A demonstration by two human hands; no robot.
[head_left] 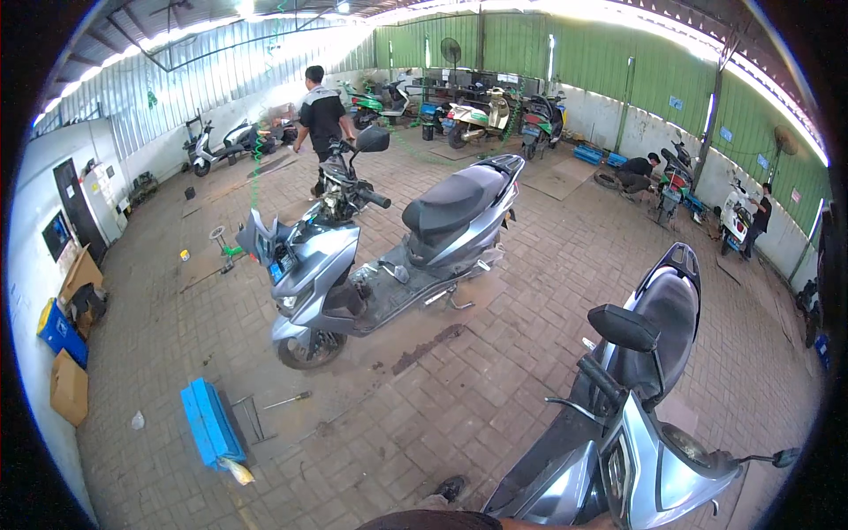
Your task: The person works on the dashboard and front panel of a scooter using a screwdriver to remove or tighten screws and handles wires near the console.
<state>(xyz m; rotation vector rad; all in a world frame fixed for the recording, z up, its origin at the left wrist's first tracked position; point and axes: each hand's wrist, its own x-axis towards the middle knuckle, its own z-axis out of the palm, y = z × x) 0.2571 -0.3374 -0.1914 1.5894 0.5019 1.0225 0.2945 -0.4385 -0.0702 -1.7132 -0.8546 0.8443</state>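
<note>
Neither of my hands shows clearly. At the lower edge, beside the near scooter, there is only a thin sliver of what may be my arm, with no fingers visible. A shoe (pixel 450 488) shows just left of that scooter. The near silver-blue scooter (pixel 565 486) stands at the lower right, its dark seat pointing away from me and a black mirror (pixel 624 327) raised over its handlebar. Farther off, left of the middle, a second silver-grey scooter (pixel 353 300) stands with its front panel loose or tilted outward. A few small parts (pixel 393 272) lie on its footboard.
A blue toolbox (pixel 210 422) lies on the brick floor at the lower left, near a metal frame (pixel 253 420) and a screwdriver-like tool (pixel 289 400). Behind the second scooter stands a person (pixel 320 124). Other people and several scooters are along the green wall. Cardboard boxes (pixel 69 389) line the left wall.
</note>
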